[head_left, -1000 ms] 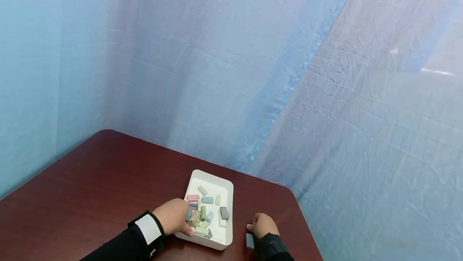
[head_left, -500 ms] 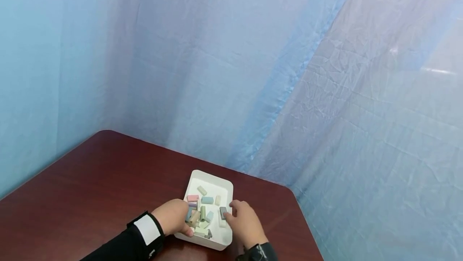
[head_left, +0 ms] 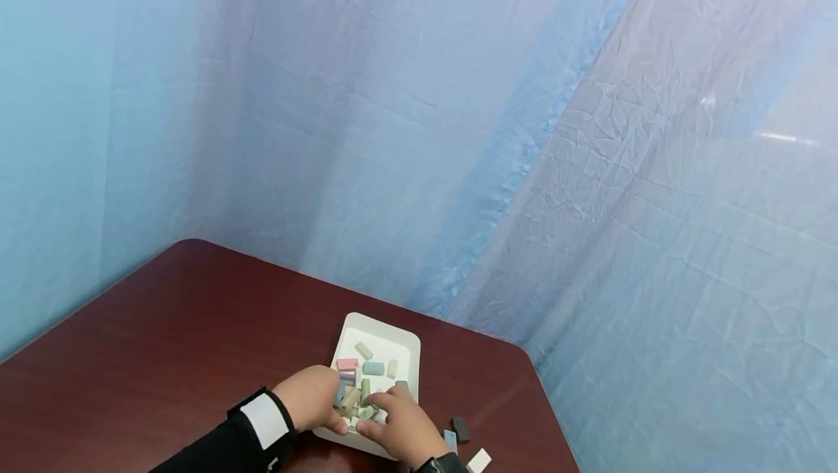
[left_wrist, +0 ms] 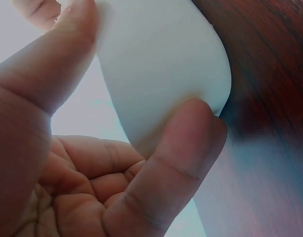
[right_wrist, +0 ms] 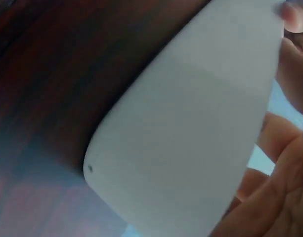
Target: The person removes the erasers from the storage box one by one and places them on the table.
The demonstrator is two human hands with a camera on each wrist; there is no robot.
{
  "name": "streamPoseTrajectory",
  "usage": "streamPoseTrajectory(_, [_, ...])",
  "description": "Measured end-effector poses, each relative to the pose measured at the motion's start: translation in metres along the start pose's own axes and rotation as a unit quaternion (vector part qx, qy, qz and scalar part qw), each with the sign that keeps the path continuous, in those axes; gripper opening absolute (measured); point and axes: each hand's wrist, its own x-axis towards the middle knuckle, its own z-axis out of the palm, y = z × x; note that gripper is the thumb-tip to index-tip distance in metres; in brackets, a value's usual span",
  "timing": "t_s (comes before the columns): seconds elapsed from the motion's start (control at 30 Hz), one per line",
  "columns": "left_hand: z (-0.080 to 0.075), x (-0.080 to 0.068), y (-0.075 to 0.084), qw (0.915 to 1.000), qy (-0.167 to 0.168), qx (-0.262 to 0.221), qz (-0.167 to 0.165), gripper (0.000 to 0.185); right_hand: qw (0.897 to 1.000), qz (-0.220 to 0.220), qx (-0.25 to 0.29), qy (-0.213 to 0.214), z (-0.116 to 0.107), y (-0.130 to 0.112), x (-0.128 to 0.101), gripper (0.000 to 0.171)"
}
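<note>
**Both hands at the white tray**

Down at the near edge of the dark red table (head_left: 164, 327), a white tray (head_left: 386, 329) holds a scatter of small pastel blocks (head_left: 373, 368) in pink, green, blue and cream. The left hand (head_left: 313, 396) grips the tray's near left corner: in the left wrist view the thumb (left_wrist: 178, 163) presses against the outer wall while the other fingers curl over the rim. The right hand (head_left: 401, 429) reaches into the near part of the tray from the right, its fingers bent down among the blocks; whether they have closed on one I cannot tell, since the hand covers its own fingertips and the right wrist view shows mostly the tray's outer wall (right_wrist: 191, 128). Three blocks lie on the table just right of the tray, near the right wrist: a dark grey block (head_left: 460, 428), a blue block (head_left: 449, 439) touching or almost touching it, and a white block (head_left: 479, 460) at the frame's bottom edge. Crumpled blue sheeting (head_left: 458, 131) hangs behind the table.
</note>
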Motion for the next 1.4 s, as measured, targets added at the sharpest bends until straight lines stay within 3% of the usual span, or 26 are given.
streamPoseTrajectory(0.2, [-0.0017, 0.0019, -0.0007, 0.9999, 0.008, -0.009, 0.002, 0.039, 0.999, -0.003, -0.018, 0.029, 0.0005, -0.0004, 0.0076, 0.034])
streamPoseTrajectory(0.4, [0.0009, 0.0025, 0.0000, 0.9999, 0.005, -0.010, 0.002, 0.040, 0.999, -0.004, 0.046, -0.010, 0.0025, 0.0009, 0.0054, 0.005])
streamPoseTrajectory(1.0, [-0.0011, -0.0010, 0.0032, 0.9999, 0.000, -0.006, 0.014, 0.041, 0.998, -0.020, 0.052, -0.018, 0.0049, 0.0023, 0.0040, 0.016])
streamPoseTrajectory(1.23, [-0.0009, -0.0004, 0.0037, 0.9997, 0.001, -0.014, 0.018, 0.041, 0.999, -0.007, 0.054, -0.007, 0.0018, 0.0029, 0.0040, 0.017])
streamPoseTrajectory(1.4, [-0.0022, -0.0036, 0.0042, 0.9995, 0.004, -0.015, 0.026, 0.041, 0.996, -0.058, 0.065, 0.006, 0.0016, -0.0039, 0.0024, 0.024])
